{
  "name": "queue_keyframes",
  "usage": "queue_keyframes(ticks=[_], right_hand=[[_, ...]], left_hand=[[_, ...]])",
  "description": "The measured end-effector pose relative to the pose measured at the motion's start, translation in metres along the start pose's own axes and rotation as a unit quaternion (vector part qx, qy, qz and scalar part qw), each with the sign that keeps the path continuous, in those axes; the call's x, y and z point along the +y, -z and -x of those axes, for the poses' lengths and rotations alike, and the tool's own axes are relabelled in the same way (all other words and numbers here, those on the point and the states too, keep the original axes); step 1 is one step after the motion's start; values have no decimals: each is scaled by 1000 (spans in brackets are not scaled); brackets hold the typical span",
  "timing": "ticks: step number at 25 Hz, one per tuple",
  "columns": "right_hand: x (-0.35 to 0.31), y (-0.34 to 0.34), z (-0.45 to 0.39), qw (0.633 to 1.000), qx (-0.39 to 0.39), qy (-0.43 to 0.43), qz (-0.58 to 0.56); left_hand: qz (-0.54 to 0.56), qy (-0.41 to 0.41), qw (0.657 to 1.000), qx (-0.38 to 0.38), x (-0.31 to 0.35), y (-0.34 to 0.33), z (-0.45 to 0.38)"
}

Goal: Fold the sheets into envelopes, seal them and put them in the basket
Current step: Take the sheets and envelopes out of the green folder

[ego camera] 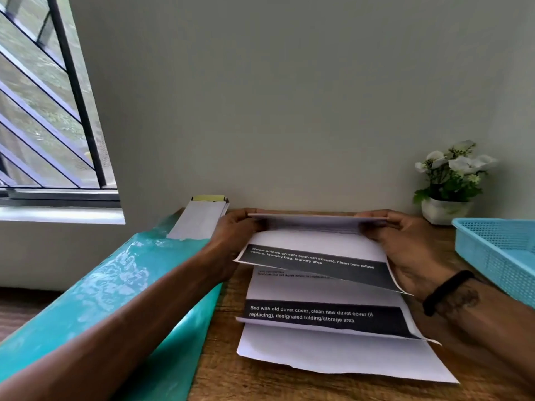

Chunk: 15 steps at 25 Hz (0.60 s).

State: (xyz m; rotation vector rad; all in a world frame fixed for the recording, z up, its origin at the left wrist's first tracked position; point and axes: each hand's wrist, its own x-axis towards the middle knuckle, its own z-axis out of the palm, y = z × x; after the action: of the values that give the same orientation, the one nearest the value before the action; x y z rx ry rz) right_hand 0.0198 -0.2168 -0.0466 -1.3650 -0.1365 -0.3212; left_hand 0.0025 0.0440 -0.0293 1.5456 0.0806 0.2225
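Note:
A printed white sheet (pixel 315 247) with a dark text band is lifted off the desk at its far edge and bent over toward me. My left hand (pixel 234 235) pinches its far left corner and my right hand (pixel 405 244) pinches its far right corner. Under it lie more printed sheets (pixel 327 351) in a loose stack on the wooden desk (pixel 220 369). The light blue mesh basket (pixel 498 250) stands at the right edge of the desk, beyond my right wrist. A stack of white envelopes (pixel 199 218) with a yellow pad behind it leans by the wall at the left.
A teal glossy sheet (pixel 115 287) covers the desk's left side under my left forearm. A small white pot with white flowers (pixel 448 186) stands against the wall at the back right. A barred window (pixel 43 111) is at the left.

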Motion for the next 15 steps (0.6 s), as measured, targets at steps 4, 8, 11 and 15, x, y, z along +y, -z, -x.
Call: queue_keyframes(ticks=[4, 8, 11, 15], right_hand=[[0, 2, -4, 997, -5, -61, -37], [-1, 3, -7, 994, -6, -97, -50], [-6, 5, -5, 985, -35, -127, -114], [-6, 6, -5, 984, -107, -123, -74]], left_hand=[[26, 10, 1000, 14, 1, 1, 4], [6, -14, 999, 43, -3, 3, 0], [-9, -42, 996, 74, -5, 3, -4], [-16, -74, 993, 88, -6, 2, -3]])
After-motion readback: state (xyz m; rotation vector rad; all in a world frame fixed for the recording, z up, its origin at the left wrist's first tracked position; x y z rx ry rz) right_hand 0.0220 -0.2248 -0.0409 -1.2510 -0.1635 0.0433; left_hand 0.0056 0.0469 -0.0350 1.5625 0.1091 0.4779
